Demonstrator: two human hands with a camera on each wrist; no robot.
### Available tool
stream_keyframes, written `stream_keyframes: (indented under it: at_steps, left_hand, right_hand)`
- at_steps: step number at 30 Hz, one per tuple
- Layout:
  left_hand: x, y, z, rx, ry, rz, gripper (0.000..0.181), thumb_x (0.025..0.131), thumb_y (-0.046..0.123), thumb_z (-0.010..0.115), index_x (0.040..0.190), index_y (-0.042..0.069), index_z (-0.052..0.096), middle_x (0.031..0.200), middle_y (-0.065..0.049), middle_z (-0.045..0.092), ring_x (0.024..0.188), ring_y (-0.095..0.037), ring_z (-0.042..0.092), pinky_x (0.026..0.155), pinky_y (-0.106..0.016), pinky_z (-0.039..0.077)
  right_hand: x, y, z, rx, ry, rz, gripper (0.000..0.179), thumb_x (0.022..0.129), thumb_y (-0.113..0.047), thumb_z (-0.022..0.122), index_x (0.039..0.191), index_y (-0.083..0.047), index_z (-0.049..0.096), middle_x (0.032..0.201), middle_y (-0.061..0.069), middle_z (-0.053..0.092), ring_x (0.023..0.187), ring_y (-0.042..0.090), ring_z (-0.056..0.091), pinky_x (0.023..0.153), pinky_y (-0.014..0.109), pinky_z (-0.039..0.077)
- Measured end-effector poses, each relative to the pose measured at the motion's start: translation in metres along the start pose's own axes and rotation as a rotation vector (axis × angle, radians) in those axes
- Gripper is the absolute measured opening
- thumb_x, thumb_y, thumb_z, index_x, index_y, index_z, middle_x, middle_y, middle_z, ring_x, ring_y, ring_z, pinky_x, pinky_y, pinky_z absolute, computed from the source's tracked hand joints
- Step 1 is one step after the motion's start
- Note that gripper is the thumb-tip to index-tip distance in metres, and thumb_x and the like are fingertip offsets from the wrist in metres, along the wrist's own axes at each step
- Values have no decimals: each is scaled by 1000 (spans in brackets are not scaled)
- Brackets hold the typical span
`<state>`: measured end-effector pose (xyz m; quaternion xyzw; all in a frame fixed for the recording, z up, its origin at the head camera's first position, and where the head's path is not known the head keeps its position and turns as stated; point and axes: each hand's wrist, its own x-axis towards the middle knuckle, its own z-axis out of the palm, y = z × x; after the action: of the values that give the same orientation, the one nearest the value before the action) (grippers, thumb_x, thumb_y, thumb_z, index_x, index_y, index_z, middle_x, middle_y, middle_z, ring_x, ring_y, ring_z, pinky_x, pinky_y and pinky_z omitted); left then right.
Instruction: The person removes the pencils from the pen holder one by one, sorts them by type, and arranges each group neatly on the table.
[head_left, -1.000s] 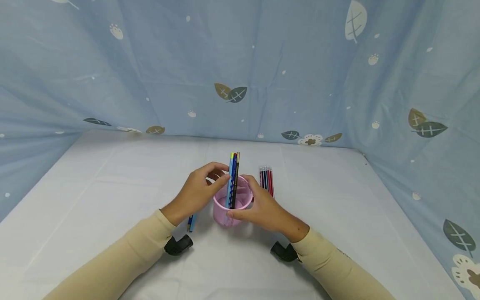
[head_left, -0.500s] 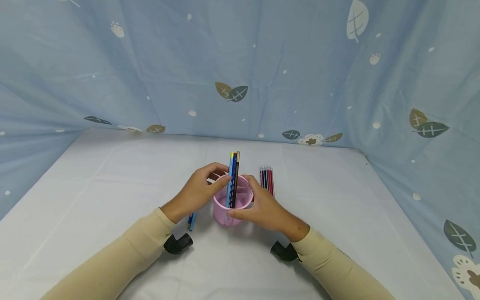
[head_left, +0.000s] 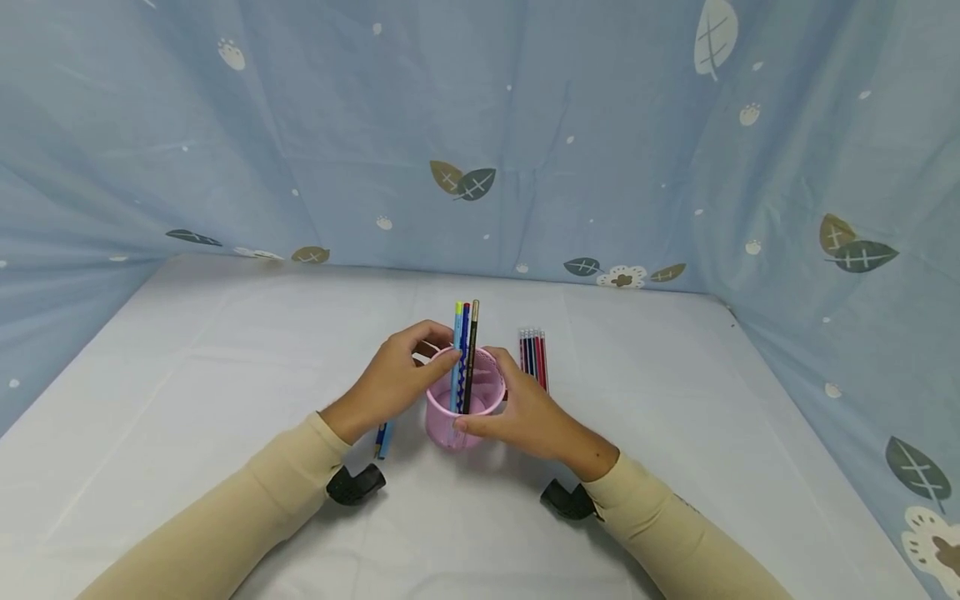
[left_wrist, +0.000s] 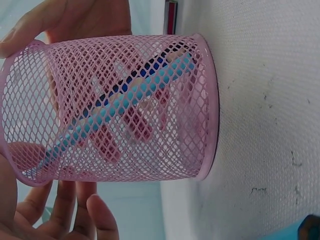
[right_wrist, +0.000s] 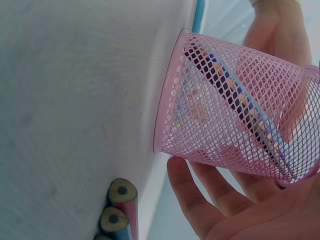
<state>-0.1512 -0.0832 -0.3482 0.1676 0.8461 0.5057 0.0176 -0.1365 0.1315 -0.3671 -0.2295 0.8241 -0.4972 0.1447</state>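
Note:
A pink mesh pencil cup [head_left: 442, 429] stands on the white table between both hands. Inside it lean a light blue pencil [head_left: 456, 367], a dark blue pencil [head_left: 463, 346] and a black pencil [head_left: 472, 354], their tops above the rim. My left hand [head_left: 393, 375] holds the cup's left rim, thumb over the edge beside the light blue pencil and fingers outside. My right hand [head_left: 532, 417] grips the right side, thumb on the front rim. Through the mesh [left_wrist: 135, 165] in the left wrist view, the pencils slant to the cup's base.
Several red and dark pencils [head_left: 533, 358] lie in a row behind the right hand; sharpening ends [right_wrist: 122, 191] show in the right wrist view. Blue pencils [head_left: 383, 440] lie partly hidden below the left wrist. A patterned blue curtain [head_left: 480, 125] encloses the table's back and sides.
The pencil tops have shifted slightly left and spread a little apart. Both hands and the cup stay in nearly the same place.

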Motion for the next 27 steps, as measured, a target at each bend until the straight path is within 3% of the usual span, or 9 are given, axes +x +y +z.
stream_keyframes:
  at_steps: [13, 27]
  left_hand:
    - [-2, 4, -1, -12, 63, 31, 24, 100, 25, 61, 118, 10, 60, 113, -5, 65, 105, -21, 62, 91, -39, 51]
    - [-3, 10, -12, -51, 143, 115, 25, 103, 25, 56, 122, 10, 59, 114, -6, 66, 103, -17, 62, 90, -36, 49]
  right_hand:
    - [2, 1, 1, 12, 1, -25, 83, 81, -27, 84, 147, -22, 33, 137, 2, 53, 118, 22, 59, 95, 41, 54]
    - [0, 1, 0, -1, 10, -18, 86, 81, -32, 84, 148, -20, 32, 139, 1, 53, 120, 22, 59, 97, 43, 53]
